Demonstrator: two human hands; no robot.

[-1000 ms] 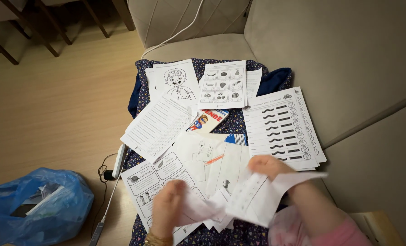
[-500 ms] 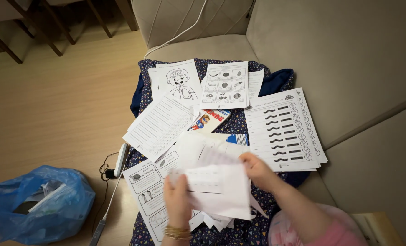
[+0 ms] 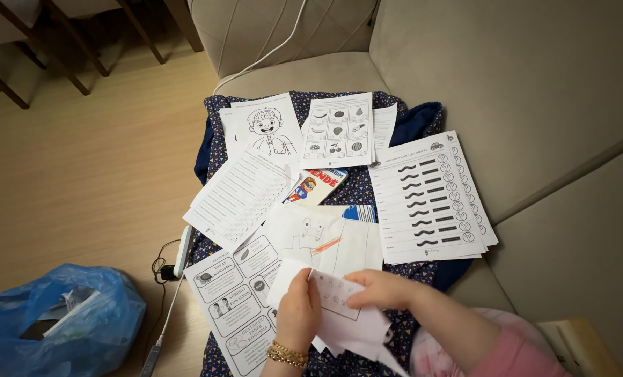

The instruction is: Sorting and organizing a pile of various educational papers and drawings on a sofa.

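Both hands pinch one folded paper sheet (image 3: 339, 311) low over the patterned cloth (image 3: 367, 192) on the sofa seat: left hand (image 3: 299, 311) grip at its left edge, right hand (image 3: 381, 290) grip on top, keeping it flat. Worksheets (image 3: 427, 199) spread around, sorted.

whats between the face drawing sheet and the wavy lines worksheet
In the head view, the fruit picture grid sheet lies between the face drawing sheet and the wavy lines worksheet.
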